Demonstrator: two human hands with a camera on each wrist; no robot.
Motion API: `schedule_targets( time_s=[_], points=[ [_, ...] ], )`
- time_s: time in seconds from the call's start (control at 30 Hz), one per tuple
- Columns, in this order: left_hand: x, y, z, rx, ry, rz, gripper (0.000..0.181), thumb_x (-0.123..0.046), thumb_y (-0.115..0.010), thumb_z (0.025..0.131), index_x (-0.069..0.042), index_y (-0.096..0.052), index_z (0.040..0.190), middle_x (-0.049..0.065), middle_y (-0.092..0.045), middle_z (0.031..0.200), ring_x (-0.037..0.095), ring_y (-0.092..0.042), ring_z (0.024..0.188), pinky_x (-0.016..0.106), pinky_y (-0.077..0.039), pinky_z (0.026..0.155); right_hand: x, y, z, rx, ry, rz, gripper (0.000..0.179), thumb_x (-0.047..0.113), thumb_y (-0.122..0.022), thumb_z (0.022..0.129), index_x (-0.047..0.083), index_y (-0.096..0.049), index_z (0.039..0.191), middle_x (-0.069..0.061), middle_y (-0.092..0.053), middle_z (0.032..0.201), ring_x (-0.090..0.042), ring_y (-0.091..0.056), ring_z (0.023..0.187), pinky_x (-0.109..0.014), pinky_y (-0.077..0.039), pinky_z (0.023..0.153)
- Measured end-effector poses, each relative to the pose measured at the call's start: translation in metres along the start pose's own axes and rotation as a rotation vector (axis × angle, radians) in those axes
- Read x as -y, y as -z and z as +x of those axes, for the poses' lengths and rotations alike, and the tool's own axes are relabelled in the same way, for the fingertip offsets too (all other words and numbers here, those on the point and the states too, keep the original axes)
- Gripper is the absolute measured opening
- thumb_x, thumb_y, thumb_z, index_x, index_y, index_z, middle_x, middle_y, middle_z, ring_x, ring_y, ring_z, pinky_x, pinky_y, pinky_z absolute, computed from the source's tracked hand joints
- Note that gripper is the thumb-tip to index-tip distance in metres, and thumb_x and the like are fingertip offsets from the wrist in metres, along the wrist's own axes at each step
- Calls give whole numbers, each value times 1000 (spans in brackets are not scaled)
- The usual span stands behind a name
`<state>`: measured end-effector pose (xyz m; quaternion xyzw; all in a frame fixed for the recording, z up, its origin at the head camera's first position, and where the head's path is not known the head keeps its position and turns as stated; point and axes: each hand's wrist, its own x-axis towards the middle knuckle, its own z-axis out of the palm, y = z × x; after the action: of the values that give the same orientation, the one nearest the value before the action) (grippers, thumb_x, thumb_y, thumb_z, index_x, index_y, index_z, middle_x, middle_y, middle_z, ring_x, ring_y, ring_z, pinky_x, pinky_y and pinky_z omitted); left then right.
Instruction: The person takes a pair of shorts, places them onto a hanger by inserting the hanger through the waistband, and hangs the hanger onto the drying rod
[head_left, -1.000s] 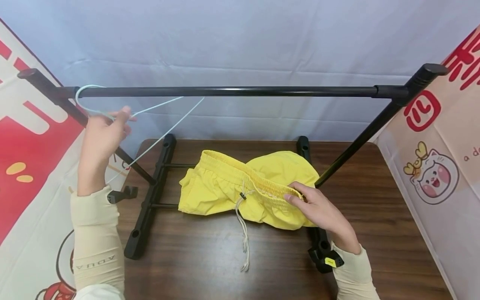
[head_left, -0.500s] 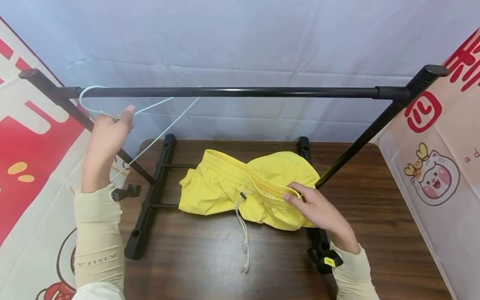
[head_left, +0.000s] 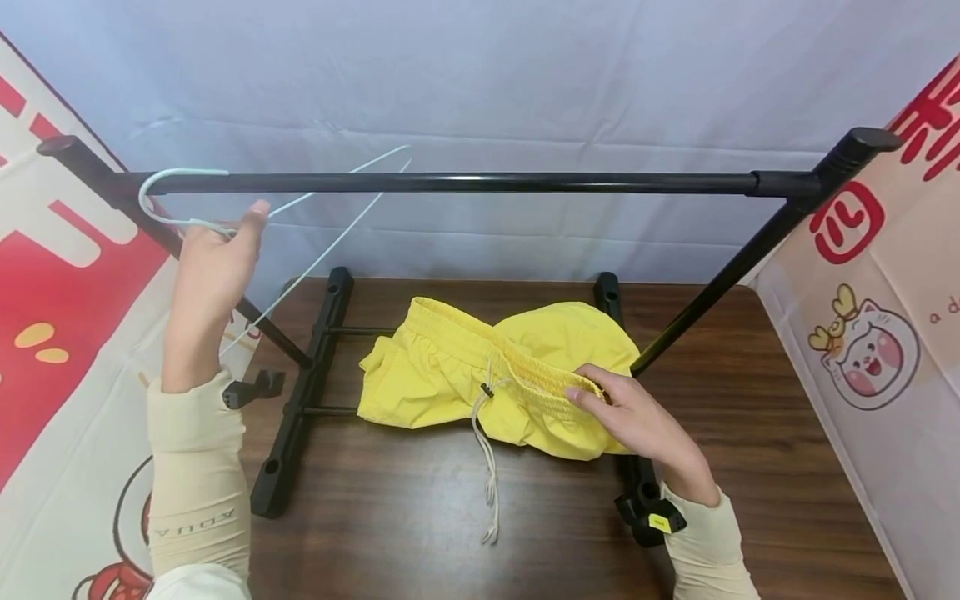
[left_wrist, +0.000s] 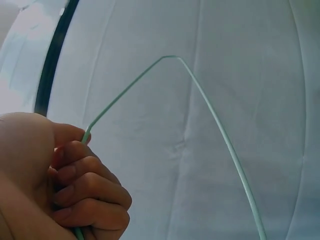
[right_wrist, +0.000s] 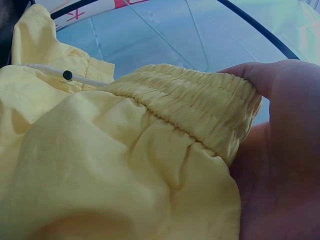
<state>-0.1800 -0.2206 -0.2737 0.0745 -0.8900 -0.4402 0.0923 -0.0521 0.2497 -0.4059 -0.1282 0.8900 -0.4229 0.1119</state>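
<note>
My left hand (head_left: 213,275) grips a thin pale-green clothes hanger (head_left: 330,247) just below its hook, at the left end of the rack's black top bar (head_left: 480,182). The hook overlaps the bar in the head view, and the hanger's far corner rises above it. In the left wrist view, curled fingers wrap the wire of the hanger (left_wrist: 232,150). Yellow shorts (head_left: 427,375) lie crumpled between the rack's feet, drawstring (head_left: 489,467) trailing toward me. With thumb and fingers my right hand (head_left: 652,425) holds their elastic waistband (right_wrist: 190,100) at its right end; some fingertips are hidden inside.
The black rack stands on a brown wooden table (head_left: 420,517). Its slanted posts rise at either side, with the left foot (head_left: 292,417) beside the shorts. A pale cloth backdrop (head_left: 480,92) hangs behind, and printed panels (head_left: 862,317) flank the table.
The hanger has tilted, its far corner rising from behind the bar to above it. Its hook has shifted slightly left since half a second ago. My right hand and the shorts stay put.
</note>
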Motion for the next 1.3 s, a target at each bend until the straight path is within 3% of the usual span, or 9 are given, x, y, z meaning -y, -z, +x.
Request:
schedule_targets(
  time_s=[0.3,0.5,0.63,0.83,1.03,1.3],
  points=[
    [-5,-1,-16,-19,-46,-48,72,-62,-55,102,-18,-36,48,-11,-26,45,15,-20,46,40,-17,45,0,-1,2,1,14,-2,17,32,-57,109,16,-64,109,1,-53,83,-8,-53,73,-24,-45,64],
    [0,-9,-21,-16,-85,-59,71,-57,-56,103,-16,-38,48,-11,-25,48,14,-23,49,39,-19,47,0,-1,1,2,10,5,18,33,-57,109,16,-64,108,0,-53,83,-8,-53,72,-24,-45,64],
    [3,-16,-24,33,-90,-65,72,-59,-58,102,-17,-33,49,-11,-23,48,11,-22,48,38,-20,46,0,-1,0,2,10,6,18,33,-57,110,16,-63,108,1,-52,82,-8,-53,72,-24,-45,64],
    [9,-26,-30,142,-71,58,75,-74,-52,98,-20,-30,51,-11,-21,49,9,-22,50,35,-23,46,-1,-3,0,-1,14,-1,17,32,-57,110,17,-63,106,2,-50,80,-8,-52,70,-24,-44,64],
    [5,-44,-39,256,-169,36,76,-68,-53,101,-17,-28,49,-11,-21,48,8,-20,47,31,-22,43,0,-3,-1,5,15,-8,17,33,-57,109,17,-63,106,2,-50,80,-7,-50,69,-24,-44,64],
    [-16,-74,-58,298,-439,-113,72,-38,-57,108,-4,-29,50,-7,-18,54,8,-18,52,27,-20,49,0,-4,-3,38,62,-16,11,31,-62,107,21,-64,110,4,-49,79,-5,-46,64,-23,-43,62]
  ],
)
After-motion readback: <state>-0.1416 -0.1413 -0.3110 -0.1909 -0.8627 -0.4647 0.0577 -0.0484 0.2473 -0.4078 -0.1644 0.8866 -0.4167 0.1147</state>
